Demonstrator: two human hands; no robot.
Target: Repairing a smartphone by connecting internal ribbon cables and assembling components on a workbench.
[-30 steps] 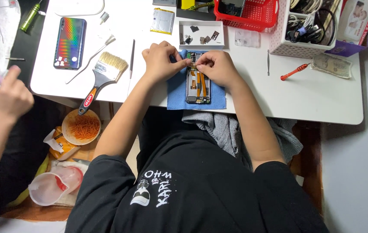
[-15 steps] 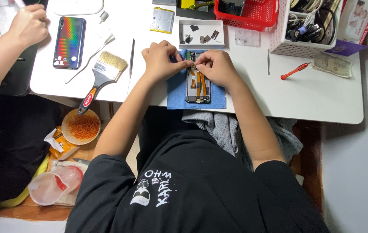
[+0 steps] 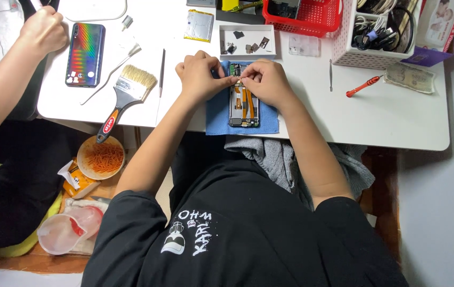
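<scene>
An opened phone (image 3: 243,106) with orange flex cables lies on a blue cloth (image 3: 217,114) at the white table's near edge. My left hand (image 3: 201,74) and my right hand (image 3: 265,81) meet over the phone's upper end, fingertips pinched together on a small part there. What the fingers hold is too small to make out.
A small white tray of parts (image 3: 247,41) sits just beyond my hands. A paintbrush (image 3: 125,96), a metal pick (image 3: 161,66) and a rainbow-backed phone (image 3: 85,54) lie left. A red screwdriver (image 3: 363,86), white basket (image 3: 376,32) and red basket (image 3: 304,16) are right. Another person's hand (image 3: 43,29) is far left.
The other person's hand at the left moved up from below the table edge onto the table's far left corner. My own hands stayed over the phone.
</scene>
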